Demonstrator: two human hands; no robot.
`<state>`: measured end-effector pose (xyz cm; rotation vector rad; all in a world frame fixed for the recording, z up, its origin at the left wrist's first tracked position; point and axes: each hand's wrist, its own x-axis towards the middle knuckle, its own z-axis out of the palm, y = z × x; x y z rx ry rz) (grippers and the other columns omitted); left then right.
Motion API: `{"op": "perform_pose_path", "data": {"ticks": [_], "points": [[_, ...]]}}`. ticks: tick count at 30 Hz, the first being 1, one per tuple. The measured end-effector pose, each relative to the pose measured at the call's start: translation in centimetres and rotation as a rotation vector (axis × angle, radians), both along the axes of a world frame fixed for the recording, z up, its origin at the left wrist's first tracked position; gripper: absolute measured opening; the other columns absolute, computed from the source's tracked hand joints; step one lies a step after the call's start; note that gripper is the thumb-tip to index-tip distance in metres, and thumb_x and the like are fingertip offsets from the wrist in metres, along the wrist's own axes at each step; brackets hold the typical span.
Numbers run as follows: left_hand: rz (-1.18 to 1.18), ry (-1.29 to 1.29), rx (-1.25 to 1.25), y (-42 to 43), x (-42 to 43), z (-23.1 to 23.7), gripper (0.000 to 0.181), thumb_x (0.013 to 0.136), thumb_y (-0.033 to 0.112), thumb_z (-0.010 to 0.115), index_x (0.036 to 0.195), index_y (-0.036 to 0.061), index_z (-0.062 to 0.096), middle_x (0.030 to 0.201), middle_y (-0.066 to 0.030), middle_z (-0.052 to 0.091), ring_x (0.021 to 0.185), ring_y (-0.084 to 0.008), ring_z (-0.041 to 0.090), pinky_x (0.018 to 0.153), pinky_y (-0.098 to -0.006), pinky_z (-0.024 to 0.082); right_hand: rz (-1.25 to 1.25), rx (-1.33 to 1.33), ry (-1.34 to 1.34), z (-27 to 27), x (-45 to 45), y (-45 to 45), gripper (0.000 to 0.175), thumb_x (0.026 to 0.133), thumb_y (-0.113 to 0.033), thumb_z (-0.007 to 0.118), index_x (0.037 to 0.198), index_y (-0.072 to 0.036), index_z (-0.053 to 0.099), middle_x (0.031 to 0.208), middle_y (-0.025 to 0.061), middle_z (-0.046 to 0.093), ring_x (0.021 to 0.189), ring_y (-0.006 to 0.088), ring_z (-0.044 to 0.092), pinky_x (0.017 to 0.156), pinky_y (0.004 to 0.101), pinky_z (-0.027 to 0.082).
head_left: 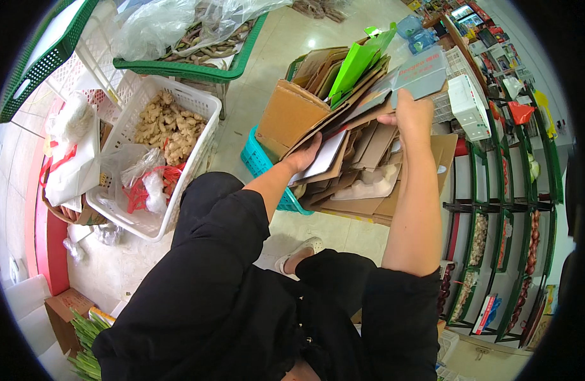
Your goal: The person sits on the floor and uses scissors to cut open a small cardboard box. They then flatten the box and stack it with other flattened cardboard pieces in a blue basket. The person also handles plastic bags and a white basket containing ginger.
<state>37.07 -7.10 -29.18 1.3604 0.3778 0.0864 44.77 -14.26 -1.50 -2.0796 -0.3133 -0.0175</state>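
Note:
A turquoise plastic basket point(257, 151) in front of me is packed with flattened cardboard point(292, 112), much of it standing on edge. My right hand point(414, 114) grips a grey cardboard piece with red print point(421, 71) at its lower edge, on the stack's upper right. Among the sheets, my left hand point(305, 155) rests against a brown cardboard panel; its fingers are partly hidden, so its grip is unclear. A bright green folded carton point(352, 71) sticks up from the stack. Below the hands lie a white-faced sheet point(321, 159) and a moulded pulp tray point(368, 183).
On the left, a white plastic crate point(211, 107) holds ginger point(166, 124) and plastic bags. Behind it, a green tray point(230, 71) carries bean pods under clear plastic. Green-edged produce shelves point(495, 205) line the right. A white foam box point(468, 107) stands near my right hand.

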Motion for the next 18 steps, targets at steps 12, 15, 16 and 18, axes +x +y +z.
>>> {"op": "perform_pose_path", "data": {"ticks": [12, 15, 16, 18], "points": [[-0.137, 0.088, 0.354, -0.5, 0.9, -0.3, 0.099, 0.092, 0.079, 0.016, 0.156, 0.0042, 0.024, 0.162, -0.0194, 0.022, 0.151, -0.033, 0.019, 0.122, -0.0377, 0.015, -0.04, 0.119, -0.09, -2.2, 6.2, -0.7, 0.036, 0.089, -0.017, 0.051, 0.097, 0.018, 0.055, 0.088, 0.0212, 0.061, 0.047, 0.029, 0.064, 0.043, 0.0356, 0.056], [-0.251, 0.166, 0.237, 0.1, -0.6, 2.3, 0.107, 0.086, 0.086, 0.015, 0.156, 0.0049, 0.022, 0.163, -0.0188, 0.019, 0.151, -0.0314, 0.017, 0.123, -0.0379, 0.014, -0.049, -0.065, -0.066, -2.3, 6.3, -0.3, 0.037, 0.089, -0.017, 0.051, 0.099, 0.017, 0.056, 0.085, 0.0202, 0.065, 0.056, 0.0305, 0.069, 0.049, 0.0376, 0.057], [-0.245, 0.119, 0.245, 0.4, -0.4, 1.9, 0.112, 0.083, 0.09, 0.015, 0.157, 0.0052, 0.022, 0.163, -0.0192, 0.019, 0.151, -0.0317, 0.017, 0.123, -0.0378, 0.013, -0.044, -0.15, -0.041, -2.3, 6.2, 0.1, 0.037, 0.089, -0.017, 0.05, 0.101, 0.017, 0.057, 0.085, 0.02, 0.067, 0.061, 0.0315, 0.071, 0.052, 0.0385, 0.057], [-0.209, 0.062, 0.293, 0.5, 0.4, 0.6, 0.104, 0.088, 0.084, 0.019, 0.156, 0.0047, 0.025, 0.162, -0.0194, 0.022, 0.151, -0.0319, 0.019, 0.122, -0.0377, 0.014, 0.027, -0.255, 0.039, -4.1, 8.1, -0.1, 0.038, 0.091, -0.018, 0.05, 0.105, 0.017, 0.057, 0.081, 0.0195, 0.068, 0.061, 0.0318, 0.072, 0.053, 0.0389, 0.056]]}}
